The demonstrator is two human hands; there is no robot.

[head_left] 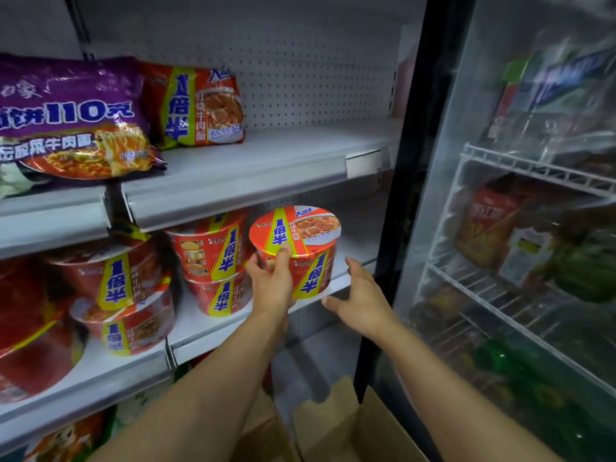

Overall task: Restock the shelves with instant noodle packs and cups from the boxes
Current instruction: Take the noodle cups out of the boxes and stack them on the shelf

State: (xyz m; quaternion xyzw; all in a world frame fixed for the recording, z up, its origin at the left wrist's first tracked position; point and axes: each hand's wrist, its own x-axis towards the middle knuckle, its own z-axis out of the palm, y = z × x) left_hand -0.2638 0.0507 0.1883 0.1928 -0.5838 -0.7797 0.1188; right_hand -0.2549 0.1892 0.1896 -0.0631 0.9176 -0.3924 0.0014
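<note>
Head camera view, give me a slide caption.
Left hand sets a noodle cup on the middle shelf; right hand open.

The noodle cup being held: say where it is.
Head view, centre: the noodle cup sits in the left hand, at the lower shelf, right of two stacked cups.

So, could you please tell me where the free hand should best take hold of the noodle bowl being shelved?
Probably the bowl's bare right wall, coming from the right: the left hand already grips its left side, and the open right hand hovers there.
</note>
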